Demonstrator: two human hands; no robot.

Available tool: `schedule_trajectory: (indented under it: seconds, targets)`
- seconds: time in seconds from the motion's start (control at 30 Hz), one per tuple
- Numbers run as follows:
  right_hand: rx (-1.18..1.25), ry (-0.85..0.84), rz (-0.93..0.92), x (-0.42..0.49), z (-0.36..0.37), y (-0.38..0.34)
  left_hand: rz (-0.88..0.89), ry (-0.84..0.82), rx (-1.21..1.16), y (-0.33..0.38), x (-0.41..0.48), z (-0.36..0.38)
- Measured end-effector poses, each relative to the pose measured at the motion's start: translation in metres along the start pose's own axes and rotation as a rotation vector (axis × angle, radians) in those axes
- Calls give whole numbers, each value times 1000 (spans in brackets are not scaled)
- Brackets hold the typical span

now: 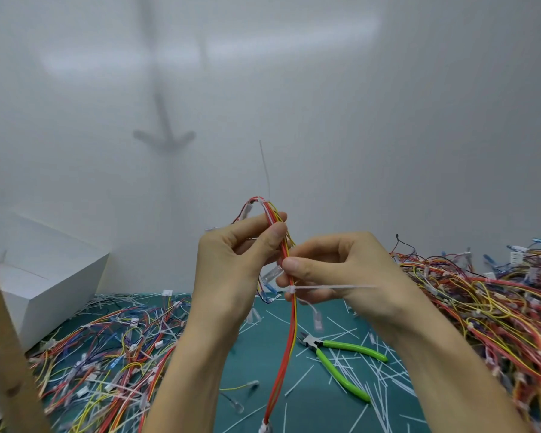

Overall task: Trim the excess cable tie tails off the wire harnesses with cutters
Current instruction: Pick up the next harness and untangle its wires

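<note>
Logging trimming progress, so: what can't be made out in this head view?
All head view.
Wire harness: bottom connector cut off by the frame's lower edge.
Harness between its two ties: partly covered by left hand and right hand.
Right pile: too tangled and blurred to count untrimmed tails; cut by right edge.
</note>
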State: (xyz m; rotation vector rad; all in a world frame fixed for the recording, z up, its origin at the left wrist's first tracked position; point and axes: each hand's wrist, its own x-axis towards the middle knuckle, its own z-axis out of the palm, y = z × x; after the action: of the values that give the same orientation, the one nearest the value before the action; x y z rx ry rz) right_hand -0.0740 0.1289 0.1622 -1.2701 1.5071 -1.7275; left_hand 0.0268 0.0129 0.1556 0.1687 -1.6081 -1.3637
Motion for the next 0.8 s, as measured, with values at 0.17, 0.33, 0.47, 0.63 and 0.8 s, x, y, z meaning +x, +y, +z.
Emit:
schedule_trajectory:
  seconds: [0.17,0.33,0.47,0.63,0.8]
  targets:
    - [86,109,-69,0,-1,1,20,-79,73,0,-1,-3]
    - [105,187,-100,4,-1,4,-100,-176,131,1,-3,-6]
    - [151,264,-106,6,-4,7,-224,-372,211,1,-3,-8]
    - [205,307,-104,6,-8,7,-273,-481,252,-1,-5,-6]
    - [201,338,-80,8,-10,9,-250,-506,254,-1,-5,-3]
